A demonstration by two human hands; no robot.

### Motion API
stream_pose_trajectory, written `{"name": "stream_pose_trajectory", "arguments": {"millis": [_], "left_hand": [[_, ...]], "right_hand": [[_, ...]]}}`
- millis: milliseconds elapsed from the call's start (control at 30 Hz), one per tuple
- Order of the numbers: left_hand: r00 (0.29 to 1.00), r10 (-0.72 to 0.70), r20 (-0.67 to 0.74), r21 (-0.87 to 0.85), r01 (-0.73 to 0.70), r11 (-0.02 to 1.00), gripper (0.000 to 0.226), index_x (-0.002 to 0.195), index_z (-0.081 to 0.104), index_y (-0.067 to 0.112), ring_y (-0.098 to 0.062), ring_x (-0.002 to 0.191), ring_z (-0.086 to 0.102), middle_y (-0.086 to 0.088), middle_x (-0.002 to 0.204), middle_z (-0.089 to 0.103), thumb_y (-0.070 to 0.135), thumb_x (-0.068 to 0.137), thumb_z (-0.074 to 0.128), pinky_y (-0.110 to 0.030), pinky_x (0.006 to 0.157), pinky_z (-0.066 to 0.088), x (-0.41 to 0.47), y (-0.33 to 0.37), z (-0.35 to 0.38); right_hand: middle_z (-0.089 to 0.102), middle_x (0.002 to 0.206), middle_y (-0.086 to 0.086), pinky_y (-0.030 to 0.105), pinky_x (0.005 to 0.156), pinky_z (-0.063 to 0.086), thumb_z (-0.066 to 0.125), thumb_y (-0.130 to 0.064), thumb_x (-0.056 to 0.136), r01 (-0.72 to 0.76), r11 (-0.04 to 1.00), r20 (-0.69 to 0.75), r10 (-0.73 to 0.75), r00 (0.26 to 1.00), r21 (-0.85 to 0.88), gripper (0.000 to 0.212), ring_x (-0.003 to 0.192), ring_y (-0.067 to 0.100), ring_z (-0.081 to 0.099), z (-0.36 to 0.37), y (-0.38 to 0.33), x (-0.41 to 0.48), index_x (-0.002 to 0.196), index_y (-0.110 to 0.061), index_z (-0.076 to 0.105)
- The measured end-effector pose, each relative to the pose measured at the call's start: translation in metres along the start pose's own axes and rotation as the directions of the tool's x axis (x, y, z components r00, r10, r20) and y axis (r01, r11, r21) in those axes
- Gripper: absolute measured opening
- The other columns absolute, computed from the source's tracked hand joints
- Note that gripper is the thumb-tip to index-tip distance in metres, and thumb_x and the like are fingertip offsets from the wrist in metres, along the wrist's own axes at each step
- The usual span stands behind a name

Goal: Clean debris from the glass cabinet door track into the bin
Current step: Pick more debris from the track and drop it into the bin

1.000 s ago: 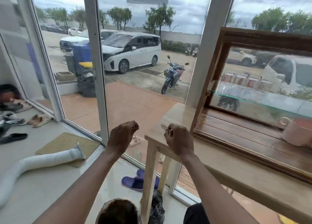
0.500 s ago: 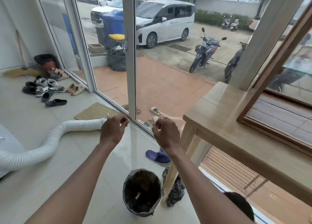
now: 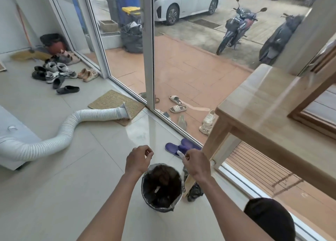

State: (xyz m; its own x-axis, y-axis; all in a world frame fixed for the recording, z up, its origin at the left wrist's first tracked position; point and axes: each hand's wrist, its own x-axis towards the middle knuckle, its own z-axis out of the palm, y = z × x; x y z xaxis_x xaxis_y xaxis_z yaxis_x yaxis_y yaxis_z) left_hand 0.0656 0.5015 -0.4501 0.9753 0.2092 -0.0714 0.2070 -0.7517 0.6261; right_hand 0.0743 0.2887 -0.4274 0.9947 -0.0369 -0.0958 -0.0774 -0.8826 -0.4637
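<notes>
Within the last second the view had swung down from the wooden table (image 3: pixel 269 113) and its glass-fronted wooden cabinet (image 3: pixel 316 102) to the floor, and both hands had travelled with it, from the table's edge to just above the round bin lined with a dark plastic bag (image 3: pixel 161 187). The bin stood on the pale tiled floor (image 3: pixel 72 177) beside the table leg, with a crumpled dark bag just to its right.

The left hand (image 3: pixel 139 160) was curled over the bin's near-left rim, thumb and fingertips pinched together; whether they held any debris could not be told, as anything there was too small to see. The right hand (image 3: pixel 197 165) was closed on a small white scrap (image 3: pixel 181 153), possibly a tissue or wipe, which stuck out above the knuckles. That hand hung over the bin's right rim.

The move suggested that what had been gathered from the cabinet door track was now at the point of release. A pale fragment already lay inside the bin. The track itself was out of clear sight at the right edge, so how much debris remained could not be judged.
</notes>
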Motion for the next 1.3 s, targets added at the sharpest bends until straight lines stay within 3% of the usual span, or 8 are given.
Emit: {"name": "stream_pose_trajectory", "arguments": {"millis": [100, 200, 433, 633, 733, 1000, 1233, 1300], "left_hand": [[0.997, -0.069, 0.028, -0.051, 0.070, 0.996, 0.009, 0.081, 0.070, 0.024, -0.017, 0.080, 0.067, 0.008, 0.078, 0.073, 0.029, 0.088, 0.067, -0.030, 0.066, 0.050, -0.003, -0.001, 0.025], [0.990, -0.125, 0.059, -0.050, 0.128, 0.991, 0.009, 0.081, 0.071, 0.024, -0.016, 0.079, 0.067, 0.007, 0.080, 0.073, 0.029, 0.087, 0.068, -0.028, 0.065, 0.049, -0.014, -0.010, 0.044], [0.974, -0.200, 0.107, -0.045, 0.206, 0.978, 0.010, 0.078, 0.069, 0.026, -0.015, 0.071, 0.068, 0.007, 0.075, 0.072, 0.031, 0.086, 0.070, -0.028, 0.065, 0.053, -0.012, -0.017, 0.068], [0.955, -0.254, 0.152, -0.118, 0.273, 0.955, 0.014, 0.071, 0.067, 0.025, -0.010, 0.050, 0.068, 0.008, 0.066, 0.070, 0.024, 0.083, 0.074, -0.028, 0.060, 0.055, -0.002, -0.012, 0.078], [0.946, -0.277, 0.165, -0.138, 0.301, 0.944, 0.014, 0.071, 0.068, 0.025, -0.006, 0.043, 0.066, 0.007, 0.066, 0.071, 0.021, 0.082, 0.075, -0.028, 0.059, 0.056, 0.001, -0.011, 0.083], [0.948, -0.288, 0.138, -0.250, 0.315, 0.916, 0.012, 0.075, 0.070, 0.022, -0.011, 0.045, 0.069, 0.003, 0.068, 0.073, 0.013, 0.079, 0.077, -0.041, 0.063, 0.063, 0.014, -0.012, 0.094], [0.956, -0.281, 0.080, -0.237, 0.292, 0.927, 0.017, 0.074, 0.069, 0.022, -0.010, 0.046, 0.068, 0.003, 0.072, 0.072, 0.010, 0.085, 0.072, -0.036, 0.064, 0.062, 0.016, -0.014, 0.095], [0.962, -0.265, 0.063, -0.189, 0.273, 0.943, 0.011, 0.078, 0.071, 0.022, -0.011, 0.055, 0.071, 0.004, 0.076, 0.074, 0.013, 0.085, 0.071, -0.033, 0.067, 0.060, 0.015, -0.016, 0.092]], "right_hand": [[0.060, 0.068, 0.002, 0.029, 0.058, 0.034, 0.059, -0.018, 0.085, 0.005, 1.000, 0.023, -0.004, 1.000, -0.024, 0.016, 0.078, 0.027, 0.063, 0.005, 0.006, 0.001, 0.069, -0.013, 0.064], [0.068, 0.078, 0.006, 0.030, 0.059, 0.034, 0.058, -0.020, 0.086, 0.025, 0.999, 0.036, -0.024, 0.999, -0.039, 0.016, 0.081, 0.027, 0.064, 0.012, 0.011, -0.002, 0.073, -0.013, 0.065], [0.053, 0.068, -0.002, 0.031, 0.057, 0.035, 0.060, -0.034, 0.092, -0.020, 0.997, 0.046, 0.024, 0.999, -0.068, 0.031, 0.064, 0.022, 0.046, 0.014, 0.026, 0.005, 0.066, -0.019, 0.052], [0.061, 0.069, 0.000, 0.036, 0.059, 0.048, 0.062, -0.036, 0.092, -0.015, 0.999, 0.040, 0.017, 0.999, -0.052, 0.031, 0.068, 0.025, 0.060, 0.016, 0.035, 0.010, 0.070, -0.015, 0.062], [0.059, 0.066, 0.000, 0.035, 0.058, 0.047, 0.063, -0.039, 0.092, -0.018, 0.999, 0.029, 0.019, 0.999, -0.034, 0.034, 0.067, 0.026, 0.062, 0.016, 0.037, 0.011, 0.068, -0.015, 0.061], [0.063, 0.067, -0.001, 0.036, 0.061, 0.054, 0.063, -0.026, 0.090, -0.006, 0.998, 0.027, 0.008, 1.000, -0.065, 0.020, 0.068, 0.024, 0.065, 0.015, 0.045, 0.015, 0.074, -0.016, 0.068], [0.062, 0.070, -0.001, 0.034, 0.060, 0.049, 0.063, -0.027, 0.092, 0.002, 0.998, 0.037, 0.001, 0.999, -0.064, 0.017, 0.072, 0.025, 0.066, 0.019, 0.049, 0.015, 0.080, -0.017, 0.069], [0.059, 0.069, -0.001, 0.034, 0.060, 0.048, 0.062, -0.027, 0.091, -0.002, 0.998, 0.047, 0.006, 0.999, -0.067, 0.017, 0.072, 0.026, 0.065, 0.021, 0.048, 0.015, 0.080, -0.015, 0.068]]}}
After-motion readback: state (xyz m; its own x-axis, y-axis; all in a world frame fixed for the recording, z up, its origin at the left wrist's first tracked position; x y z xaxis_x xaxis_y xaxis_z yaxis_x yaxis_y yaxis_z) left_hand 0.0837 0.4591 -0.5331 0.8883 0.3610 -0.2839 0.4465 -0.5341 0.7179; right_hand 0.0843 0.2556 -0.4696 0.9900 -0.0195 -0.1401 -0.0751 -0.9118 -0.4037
